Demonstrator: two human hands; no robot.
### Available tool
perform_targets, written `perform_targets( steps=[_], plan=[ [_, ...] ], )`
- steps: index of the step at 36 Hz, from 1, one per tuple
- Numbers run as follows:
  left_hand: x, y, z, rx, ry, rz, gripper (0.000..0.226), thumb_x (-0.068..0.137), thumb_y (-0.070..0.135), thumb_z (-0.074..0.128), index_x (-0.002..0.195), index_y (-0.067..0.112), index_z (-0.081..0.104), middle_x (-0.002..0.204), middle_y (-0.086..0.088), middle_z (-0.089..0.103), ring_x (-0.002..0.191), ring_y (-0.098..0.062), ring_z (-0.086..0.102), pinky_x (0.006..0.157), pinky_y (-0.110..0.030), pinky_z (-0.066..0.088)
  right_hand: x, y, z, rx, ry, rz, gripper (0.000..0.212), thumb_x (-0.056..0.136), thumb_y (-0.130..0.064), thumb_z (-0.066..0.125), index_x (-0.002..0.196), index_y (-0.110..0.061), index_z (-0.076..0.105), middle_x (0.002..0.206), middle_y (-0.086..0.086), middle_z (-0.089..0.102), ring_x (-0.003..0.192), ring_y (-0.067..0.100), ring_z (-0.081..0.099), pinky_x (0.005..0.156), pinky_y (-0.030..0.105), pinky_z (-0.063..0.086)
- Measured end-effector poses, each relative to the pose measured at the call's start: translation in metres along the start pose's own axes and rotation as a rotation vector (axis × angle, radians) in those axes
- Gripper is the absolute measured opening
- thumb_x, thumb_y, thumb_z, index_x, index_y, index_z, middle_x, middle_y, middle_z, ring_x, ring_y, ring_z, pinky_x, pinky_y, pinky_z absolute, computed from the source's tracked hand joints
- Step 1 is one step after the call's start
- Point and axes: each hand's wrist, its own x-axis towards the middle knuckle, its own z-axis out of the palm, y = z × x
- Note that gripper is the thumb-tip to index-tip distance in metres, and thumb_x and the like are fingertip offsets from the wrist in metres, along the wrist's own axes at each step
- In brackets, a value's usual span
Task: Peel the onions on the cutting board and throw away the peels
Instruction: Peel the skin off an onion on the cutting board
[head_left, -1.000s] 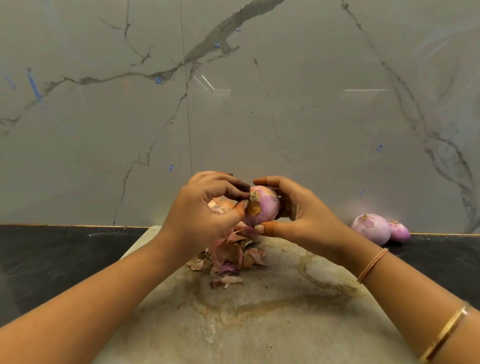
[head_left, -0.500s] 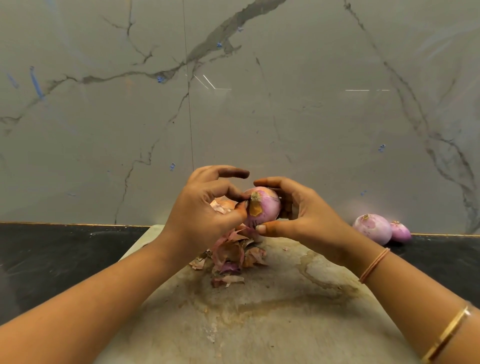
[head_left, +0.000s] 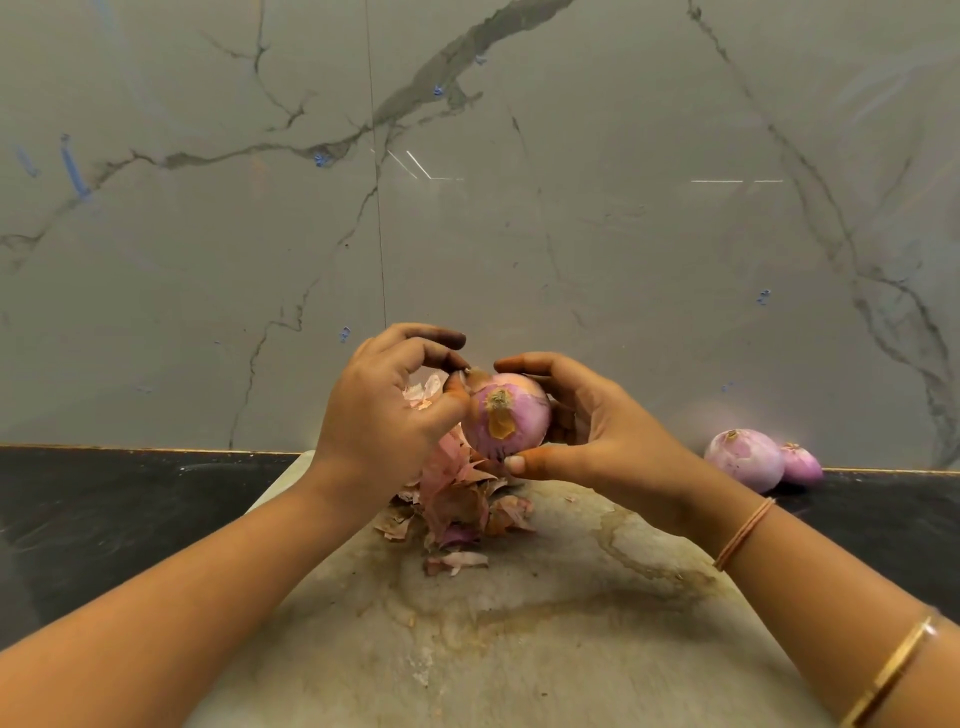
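Note:
My right hand holds a pink onion above the far end of the stained cutting board, fingers curled behind it and thumb under it. A patch of brown skin clings near its root end. My left hand pinches a strip of peel at the onion's upper left edge; more loose peel sits in its palm. A heap of onion peels lies on the board just below both hands.
Two peeled onions rest on the black counter to the right of the board, against the grey marble wall. The counter runs along both sides of the board.
The onion has turned slightly in my right hand, showing more of its root end. My left fingers have lifted and moved to the onion's upper left edge.

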Motion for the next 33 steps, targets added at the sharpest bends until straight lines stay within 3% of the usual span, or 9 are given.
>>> perform_targets(
  steps=[6,9,14,19,21,23,25,30,33],
  plan=[
    [0.003,-0.012,-0.002,0.03,0.033,-0.136,0.008,0.076,0.025,0.06,0.077,0.033,0.06,0.098,0.023,0.059,0.093,0.011,0.053,0.077,-0.001,0.035,-0.001,-0.001,-0.003,-0.015,0.013,-0.004,0.064,0.072,0.012,0.074,0.118,-0.028,0.053,0.122,-0.001,0.056,0.104,0.02,0.064,0.08,0.03,0.058],
    [0.006,-0.022,-0.006,0.08,0.003,-0.198,0.013,0.082,0.014,0.067,0.081,0.026,0.063,0.097,0.019,0.059,0.092,0.01,0.052,0.074,-0.003,0.035,-0.002,-0.002,-0.005,0.016,0.026,-0.004,0.063,0.072,0.013,0.073,0.117,-0.026,0.053,0.122,-0.002,0.056,0.101,0.019,0.066,0.077,0.026,0.057],
    [0.004,-0.018,-0.004,0.052,-0.126,-0.102,0.029,0.083,0.002,0.061,0.092,0.029,0.061,0.097,0.015,0.064,0.096,0.004,0.057,0.08,-0.005,0.041,0.0,0.002,-0.008,0.043,0.049,0.029,0.06,0.074,0.004,0.076,0.121,-0.024,0.053,0.12,0.003,0.059,0.1,0.016,0.066,0.079,0.024,0.056],
    [-0.002,-0.005,-0.005,-0.054,-0.3,0.092,0.024,0.082,0.028,0.052,0.102,0.04,0.057,0.115,0.015,0.058,0.115,-0.009,0.052,0.094,-0.019,0.041,0.002,0.002,-0.013,0.198,0.041,0.056,0.061,0.063,-0.008,0.066,0.123,-0.016,0.056,0.114,0.009,0.064,0.098,0.021,0.067,0.08,0.025,0.055],
    [-0.002,-0.005,-0.007,-0.046,-0.338,0.108,0.024,0.08,0.038,0.055,0.104,0.043,0.058,0.124,0.02,0.051,0.123,-0.008,0.045,0.098,-0.021,0.039,0.001,0.001,-0.016,0.249,0.019,0.058,0.056,0.063,-0.008,0.061,0.118,-0.017,0.058,0.112,0.009,0.064,0.093,0.019,0.067,0.075,0.024,0.054],
    [-0.002,-0.005,-0.007,-0.027,-0.361,0.119,0.029,0.079,0.046,0.057,0.109,0.046,0.055,0.131,0.025,0.043,0.128,-0.004,0.038,0.099,-0.022,0.035,0.0,0.002,-0.018,0.282,-0.004,0.067,0.054,0.064,-0.008,0.057,0.117,-0.017,0.058,0.115,0.013,0.062,0.093,0.022,0.066,0.08,0.03,0.053],
    [-0.001,-0.004,-0.006,-0.031,-0.381,0.131,0.033,0.078,0.05,0.057,0.111,0.049,0.051,0.135,0.028,0.037,0.13,-0.003,0.034,0.101,-0.027,0.035,0.0,0.002,-0.019,0.318,-0.019,0.08,0.054,0.063,-0.008,0.054,0.117,-0.014,0.058,0.117,0.017,0.06,0.095,0.025,0.065,0.085,0.035,0.052],
    [-0.002,0.0,-0.004,-0.026,-0.399,0.147,0.028,0.079,0.05,0.054,0.106,0.049,0.048,0.14,0.032,0.029,0.133,-0.003,0.028,0.104,-0.044,0.034,0.0,0.001,-0.018,0.398,-0.058,0.096,0.056,0.063,-0.008,0.049,0.118,-0.007,0.058,0.115,0.019,0.06,0.091,0.025,0.065,0.073,0.026,0.056],
    [-0.002,0.0,-0.005,-0.028,-0.414,0.15,0.024,0.079,0.052,0.052,0.102,0.054,0.048,0.14,0.036,0.024,0.135,-0.002,0.024,0.106,-0.045,0.032,0.0,0.001,-0.018,0.411,-0.06,0.109,0.056,0.063,-0.009,0.048,0.119,-0.005,0.058,0.116,0.021,0.06,0.093,0.026,0.064,0.075,0.027,0.056]
  ],
)
